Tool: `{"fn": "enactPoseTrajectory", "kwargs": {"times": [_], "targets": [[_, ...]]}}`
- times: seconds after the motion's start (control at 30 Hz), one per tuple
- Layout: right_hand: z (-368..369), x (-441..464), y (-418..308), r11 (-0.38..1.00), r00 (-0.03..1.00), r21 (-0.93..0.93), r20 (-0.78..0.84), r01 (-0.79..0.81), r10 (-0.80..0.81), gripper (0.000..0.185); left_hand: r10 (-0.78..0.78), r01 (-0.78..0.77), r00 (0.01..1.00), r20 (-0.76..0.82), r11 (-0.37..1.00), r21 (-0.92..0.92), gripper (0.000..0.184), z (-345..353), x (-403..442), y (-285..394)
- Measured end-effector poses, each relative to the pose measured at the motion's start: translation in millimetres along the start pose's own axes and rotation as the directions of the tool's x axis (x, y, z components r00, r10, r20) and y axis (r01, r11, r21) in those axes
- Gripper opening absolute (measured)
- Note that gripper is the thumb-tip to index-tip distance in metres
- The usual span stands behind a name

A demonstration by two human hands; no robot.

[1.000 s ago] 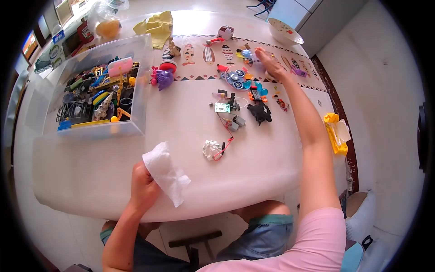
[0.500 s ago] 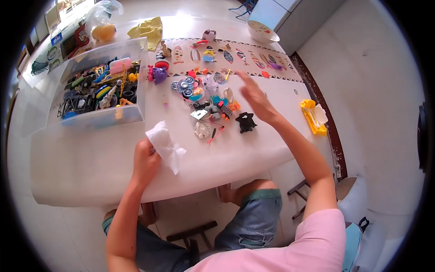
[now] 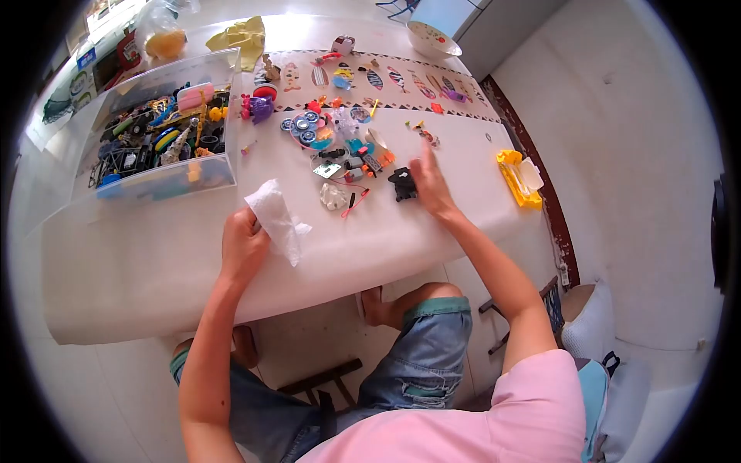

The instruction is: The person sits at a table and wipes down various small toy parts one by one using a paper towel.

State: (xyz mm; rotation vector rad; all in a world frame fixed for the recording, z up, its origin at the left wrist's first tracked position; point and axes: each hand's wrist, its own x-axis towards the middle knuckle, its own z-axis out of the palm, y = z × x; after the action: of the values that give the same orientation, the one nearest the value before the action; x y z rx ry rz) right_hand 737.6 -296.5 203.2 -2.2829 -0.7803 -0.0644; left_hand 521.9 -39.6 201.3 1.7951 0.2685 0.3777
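My left hand (image 3: 245, 245) is closed around a white tissue (image 3: 275, 222), which hangs out over the near part of the table. On the right, my right hand (image 3: 430, 184) is low over the table with its fingers stretched forward. Its edge is close beside a black plastic toy piece (image 3: 403, 184); whether they touch I cannot tell. Just beyond my fingertips lie small brown and yellow toy bits (image 3: 427, 136). To the left is a loose pile of small toys, including a blue fidget spinner (image 3: 306, 127), an orange-and-black toy piece (image 3: 371, 161) and a clear crumpled bit (image 3: 333, 196).
A clear plastic box (image 3: 235, 147) full of toys stands at the left. Yellow wipes packet (image 3: 519, 181) lies at the right edge. Farther back are a purple toy (image 3: 260, 109), a yellow cloth (image 3: 239, 40), a bowl (image 3: 433, 40) and a fish-patterned strip (image 3: 424, 86).
My right hand has come down and nearer, from above the table to beside the black toy piece. Small toy bits beyond it now show. The view has tilted slightly; my left hand keeps the tissue.
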Motion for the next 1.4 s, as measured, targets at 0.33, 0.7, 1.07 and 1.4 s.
{"fn": "enactPoseTrajectory", "kwargs": {"times": [0.33, 0.7, 1.07, 1.4], "targets": [[-9.8, 88.7, 64.0, 0.998, 0.996, -0.036, 0.067, -0.054, 0.057, 0.061, 0.029, -0.028, 0.999, -0.021, 0.999, 0.046, 0.011, -1.0, -1.9, 1.5], [62.9, 291.1, 85.3, 0.919, 0.959, -0.374, -0.190, 0.126, -0.209, 0.045, 0.017, -0.017, 0.999, -0.044, 1.000, 0.012, 0.017, 1.8, -0.8, 7.1], [77.2, 199.9, -29.8, 0.932, 0.878, 0.027, 0.326, 0.362, -0.351, 0.029, 0.068, -0.053, 0.994, -0.080, 0.983, 0.173, 0.013, -0.7, -0.5, 11.3], [109.9, 300.0, -45.5, 0.932, 0.972, -0.277, 0.056, 0.235, -0.228, 0.050, 0.128, -0.108, 0.984, -0.120, 0.981, 0.162, 0.012, 0.1, -0.8, 9.1]]}}
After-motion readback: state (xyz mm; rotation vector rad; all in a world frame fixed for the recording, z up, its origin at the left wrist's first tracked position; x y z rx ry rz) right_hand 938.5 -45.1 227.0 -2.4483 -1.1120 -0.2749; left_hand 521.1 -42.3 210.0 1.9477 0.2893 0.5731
